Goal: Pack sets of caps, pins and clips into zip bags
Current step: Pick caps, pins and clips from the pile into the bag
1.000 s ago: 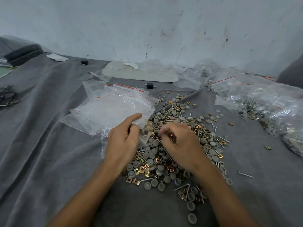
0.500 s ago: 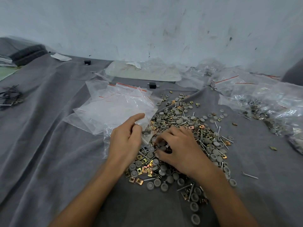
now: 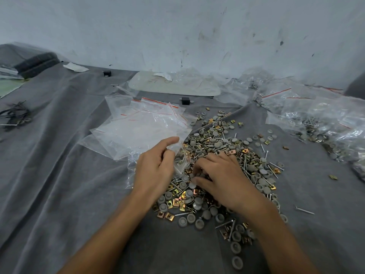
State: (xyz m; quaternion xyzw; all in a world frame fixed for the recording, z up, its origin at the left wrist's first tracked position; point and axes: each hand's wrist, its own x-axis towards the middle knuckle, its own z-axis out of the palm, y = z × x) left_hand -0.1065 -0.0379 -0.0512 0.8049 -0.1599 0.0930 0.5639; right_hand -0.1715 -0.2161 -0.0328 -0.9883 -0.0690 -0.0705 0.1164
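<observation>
Grey cloth (head view): a wrinkled grey fabric sheet (image 3: 59, 175) covers the work surface, and everything lies on it.
Left hand: the left hand (image 3: 156, 171), at the centre of the frame, is clamped on a small clear plastic zip bag (image 3: 180, 161), which it pinches between thumb and fingers.
Bag place: the bag is held at the left edge of the heap, just below the stack of empty clear red-striped zip bags (image 3: 142, 127).
Right hand: the right hand (image 3: 223, 178) is just right of the bag, with its fingers curled down into the heap. They hide whether they hold a part, so I cannot tell.
Heap: a mixed heap of grey round caps, brass square clips and steel pins (image 3: 227, 147) spreads from the centre to the lower right.
Filled bags: clear zip bags holding parts (image 3: 325, 127) lie at the upper right, well apart from the hands.
Bag axis: its long side runs roughly up-down in the frame. A part shows near its lower end, so the mouth probably faces up, toward the forefinger.
Risk, mouth: the thin film may fold closed under the pinch, so a part would miss the opening and drop back.
Risk, count: pins and clips lie tangled, so an extra piece could ride along and spoil the set.
Risk, film: a pin point could pierce the plastic.
</observation>
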